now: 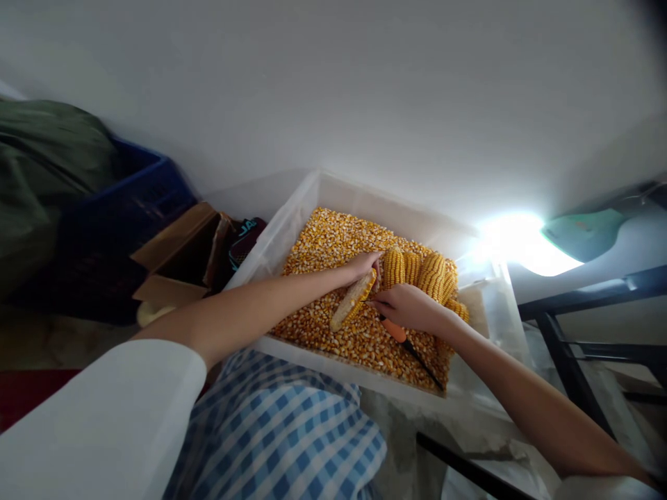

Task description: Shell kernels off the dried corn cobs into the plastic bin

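My left hand point(365, 267) grips the upper end of a corn cob point(344, 311), partly stripped, with yellow kernels along one edge. Close to it, my right hand point(404, 305) is closed, and a thin dark tool point(366, 301) pokes from its fingers against the cob. Below that hand an orange and black tool with a long dark end point(397, 332) slants over the loose kernels; whether the fingers touch it I cannot tell. Several full corn cobs point(431, 276) are heaped just beyond my right hand. Loose corn kernels point(333, 239) cover the bottom of the translucent plastic bin point(365, 191).
A bright lamp point(552, 243) shines at the bin's right, near a black metal frame point(552, 361). On the left stand an open cardboard box point(177, 243) and a blue crate point(156, 187) with green cloth point(52, 153). Blue checked cloth point(292, 423) lies before the bin.
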